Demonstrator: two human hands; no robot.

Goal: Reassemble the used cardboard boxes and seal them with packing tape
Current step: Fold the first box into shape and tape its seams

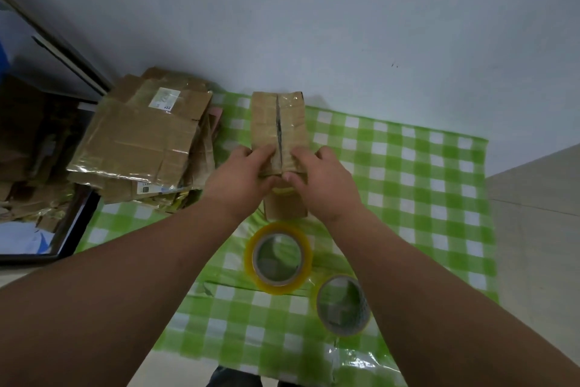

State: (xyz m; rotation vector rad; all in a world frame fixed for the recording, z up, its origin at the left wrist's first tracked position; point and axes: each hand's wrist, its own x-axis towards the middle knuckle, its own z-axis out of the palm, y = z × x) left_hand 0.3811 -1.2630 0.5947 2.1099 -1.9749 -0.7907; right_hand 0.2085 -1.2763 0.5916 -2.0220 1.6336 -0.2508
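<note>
both hands, left hand (243, 174) and right hand (318, 178), pinch the near end of the cardboard box (279, 132) on the green checked cloth (423, 185), and should press its flaps flush before taping the seam

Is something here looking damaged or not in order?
Yes. The cardboard box held by the left hand and right hand shows a dark open gap between its top flaps, with old wrinkled tape. The flattened box pile sits untidily.
</note>
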